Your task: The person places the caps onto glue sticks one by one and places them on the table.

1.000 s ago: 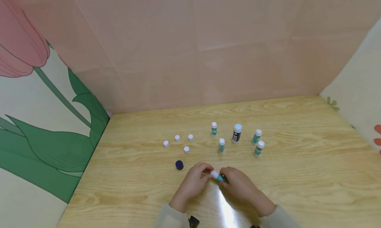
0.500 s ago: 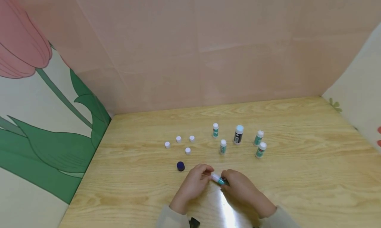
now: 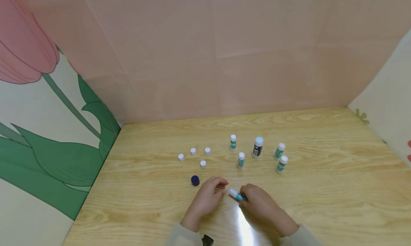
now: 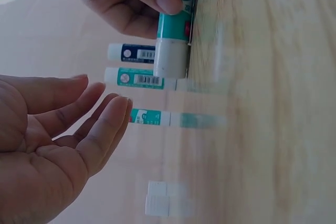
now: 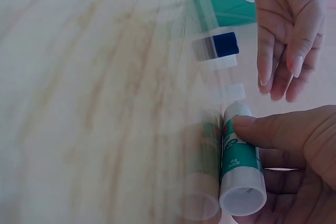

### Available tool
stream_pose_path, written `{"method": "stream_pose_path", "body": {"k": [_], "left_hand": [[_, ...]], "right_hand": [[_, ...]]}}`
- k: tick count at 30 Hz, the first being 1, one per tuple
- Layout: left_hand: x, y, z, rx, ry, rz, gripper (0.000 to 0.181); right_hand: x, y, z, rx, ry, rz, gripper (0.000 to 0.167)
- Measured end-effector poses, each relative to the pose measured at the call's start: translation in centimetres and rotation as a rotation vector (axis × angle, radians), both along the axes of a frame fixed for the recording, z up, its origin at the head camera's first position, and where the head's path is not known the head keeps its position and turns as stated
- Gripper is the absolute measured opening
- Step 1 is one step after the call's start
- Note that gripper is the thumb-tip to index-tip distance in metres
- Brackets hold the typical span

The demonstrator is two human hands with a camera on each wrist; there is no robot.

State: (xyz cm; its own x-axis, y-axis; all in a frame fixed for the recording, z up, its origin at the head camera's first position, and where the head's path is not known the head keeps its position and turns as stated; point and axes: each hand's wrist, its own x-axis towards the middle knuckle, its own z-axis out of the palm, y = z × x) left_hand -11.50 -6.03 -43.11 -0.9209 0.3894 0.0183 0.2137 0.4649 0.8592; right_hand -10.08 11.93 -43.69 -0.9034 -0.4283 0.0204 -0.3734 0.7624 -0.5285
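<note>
Your right hand is clamped on a teal-and-white glue stick, lower middle of the frame, just right of centre. Stick's on its side, white end aimed toward the upper left, against its own reflection on the table. In the right wrist view you've got your thumb laid over the label; hollow white end faces the camera there.

Your left hand: thumb and fingers apart, fingers slightly bent, near the stick's white end with a gap between.

Rest of the table: four white caps grouped left of centre, dark blue cap below them, just beyond your left hand's fingers. Right of centre, four teal sticks upright with white tops, plus a bigger dark-labelled stick standing among them, pale blue on top. The two teal ones furthest right are close together.

Pink backdrop across the top, tulip print upper left. Your pale sleeves show at the bottom edge.
</note>
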Motion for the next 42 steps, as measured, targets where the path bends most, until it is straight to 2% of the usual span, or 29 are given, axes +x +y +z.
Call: {"method": "stream_pose_path", "body": {"k": [8,16,29,36,42], "left_hand": [[-0.4,-0.4,0.4,-0.025,-0.043,0.022,0.017],[-0.8,-0.7,0.4,-0.082,0.045,0.044,0.018],[-1.6,-1.3,0.8,-0.115,0.049,0.070,0.022],[-2.3,-1.5,0.9,-0.149,0.145,0.086,0.021],[-2.6,-1.6,0.9,-0.197,0.191,0.105,0.025]], "right_hand": [[-0.1,0.1,-0.1,-0.007,-0.023,-0.021,0.013],[-0.1,0.2,-0.2,-0.002,-0.051,-0.074,0.015],[0.0,0.7,0.1,0.009,-0.053,-0.109,0.019],[-0.3,1.0,0.4,-0.033,-0.032,-0.138,0.019],[-0.7,1.2,0.5,-0.063,-0.007,-0.175,0.019]]}}
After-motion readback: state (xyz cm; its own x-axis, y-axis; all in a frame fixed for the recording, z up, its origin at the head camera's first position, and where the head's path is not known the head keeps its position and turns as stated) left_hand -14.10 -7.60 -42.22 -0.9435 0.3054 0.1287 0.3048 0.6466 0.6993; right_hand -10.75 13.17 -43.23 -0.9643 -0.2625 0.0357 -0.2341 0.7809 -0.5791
